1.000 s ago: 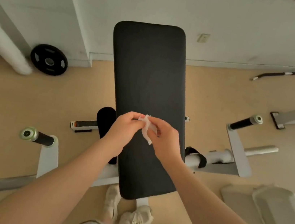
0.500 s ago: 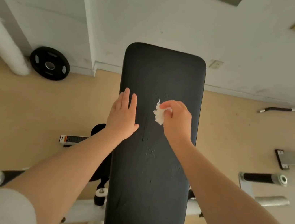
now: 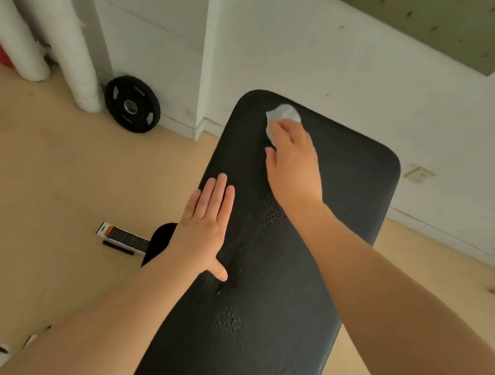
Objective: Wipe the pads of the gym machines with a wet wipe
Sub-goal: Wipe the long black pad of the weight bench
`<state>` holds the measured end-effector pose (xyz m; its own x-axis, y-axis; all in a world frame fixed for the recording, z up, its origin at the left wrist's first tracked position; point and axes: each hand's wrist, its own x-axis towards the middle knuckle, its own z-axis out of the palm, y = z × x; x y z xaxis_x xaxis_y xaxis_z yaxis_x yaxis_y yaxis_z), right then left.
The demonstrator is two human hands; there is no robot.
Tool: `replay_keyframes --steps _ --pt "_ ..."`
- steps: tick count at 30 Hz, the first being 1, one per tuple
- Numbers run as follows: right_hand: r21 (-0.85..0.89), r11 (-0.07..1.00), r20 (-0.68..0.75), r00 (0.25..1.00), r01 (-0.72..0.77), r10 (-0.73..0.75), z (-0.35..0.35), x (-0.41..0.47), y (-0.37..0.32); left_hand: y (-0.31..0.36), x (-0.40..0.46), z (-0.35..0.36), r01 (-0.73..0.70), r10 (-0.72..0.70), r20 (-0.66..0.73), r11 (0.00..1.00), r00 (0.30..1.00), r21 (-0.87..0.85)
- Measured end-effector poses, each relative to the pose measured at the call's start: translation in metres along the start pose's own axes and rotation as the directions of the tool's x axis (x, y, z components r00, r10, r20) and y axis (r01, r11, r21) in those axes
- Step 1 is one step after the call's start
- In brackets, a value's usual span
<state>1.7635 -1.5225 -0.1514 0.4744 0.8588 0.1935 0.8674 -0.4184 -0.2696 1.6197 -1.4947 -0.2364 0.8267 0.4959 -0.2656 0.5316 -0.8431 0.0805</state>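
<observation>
**Wipe moved to the far end of the pad**

Your right hand point(image 3: 296, 159) now presses the wet wipe point(image 3: 282, 116) against the black bench pad point(image 3: 289, 288) at its far end, close to the far left corner. Half a second ago that hand held the wipe near the middle of the pad; it has since travelled away from you along the surface. The fingers lie over the wipe and are motion-blurred, so you cannot tell how far they curl around it. Only the far part of the wipe shows past the fingertips.

Your left hand point(image 3: 205, 229) lies flat on the near left edge of the pad. Its fingers are straight and together, the thumb is spread toward the pad centre, and it holds nothing. It sits at about the same place on the pad as before.

A band of small wet-looking specks runs along the pad between the two hands and continues toward you.

The view has tilted up since the earlier frame. More of the white wall point(image 3: 337, 57) is visible, and a green pegboard panel point(image 3: 447, 21) shows at the top right. The black weight plate point(image 3: 132, 104) leans against the wall at the far left, beside the white pipes point(image 3: 57, 17).
</observation>
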Motion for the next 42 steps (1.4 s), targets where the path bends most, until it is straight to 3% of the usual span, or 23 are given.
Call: replay_keyframes --steps 5,8,13,16,20,24,26,28,30,33,35,37,39,42 --pt "-0.088 0.996 0.025 1.0 0.003 -0.001 0.026 0.024 0.013 0.003 0.004 -0.019 -0.009 0.014 -0.065 0.997 0.998 0.081" --pt "-0.065 0.998 -0.005 1.0 0.008 -0.009 0.036 0.027 0.005 -0.001 0.016 -0.033 -0.061 0.085 -0.198 0.99 0.976 0.124" --pt "-0.149 0.982 -0.02 0.992 0.117 -0.122 0.034 0.014 0.025 0.002 0.024 -0.031 -0.109 0.117 -0.11 0.991 0.987 0.074" --pt "-0.2 0.978 -0.058 0.996 0.053 -0.066 0.028 0.002 0.05 -0.004 0.026 -0.03 -0.141 0.145 -0.081 0.989 0.986 0.043" --pt "-0.078 0.996 0.009 0.999 -0.042 0.042 0.036 0.019 0.025 -0.011 0.033 -0.026 -0.158 0.159 -0.024 0.987 0.987 0.041" --pt "-0.103 0.987 0.118 0.987 0.121 -0.108 0.047 0.044 -0.02 -0.012 0.037 -0.026 -0.163 0.161 0.036 0.983 0.986 0.082" --pt "-0.167 0.971 0.164 0.976 0.169 -0.142 0.046 0.042 -0.02 -0.012 0.037 -0.026 -0.184 0.186 -0.024 0.981 0.982 0.06" --pt "-0.199 0.975 0.116 0.99 0.097 -0.074 0.039 0.032 -0.002 -0.012 0.035 -0.028 -0.162 0.168 -0.048 0.981 0.985 0.108" --pt "-0.218 0.973 0.001 0.997 -0.078 0.081 0.031 0.011 0.028 -0.014 0.036 -0.023 -0.15 0.157 -0.111 0.987 0.981 0.065" --pt "-0.22 0.898 -0.074 0.925 -0.38 0.373 0.02 -0.019 0.068 -0.012 0.036 -0.027 -0.15 0.154 -0.092 0.987 0.984 0.051" --pt "-0.167 0.882 -0.096 0.898 -0.44 0.429 0.024 -0.017 0.064 -0.011 0.036 -0.023 -0.182 0.183 -0.065 0.983 0.981 0.018" --pt "-0.169 0.933 -0.086 0.948 -0.318 0.308 0.032 -0.002 0.036 -0.012 0.036 -0.02 -0.18 0.18 -0.057 0.984 0.982 0.012" --pt "-0.176 0.976 0.014 0.991 -0.127 0.132 0.045 0.005 0.008 -0.009 0.033 -0.022 -0.154 0.155 -0.061 0.988 0.986 0.031" --pt "-0.142 0.989 0.131 0.99 -0.029 0.047 0.042 0.0 0.011 -0.008 0.032 -0.023 -0.134 0.137 -0.078 0.99 0.987 0.053"
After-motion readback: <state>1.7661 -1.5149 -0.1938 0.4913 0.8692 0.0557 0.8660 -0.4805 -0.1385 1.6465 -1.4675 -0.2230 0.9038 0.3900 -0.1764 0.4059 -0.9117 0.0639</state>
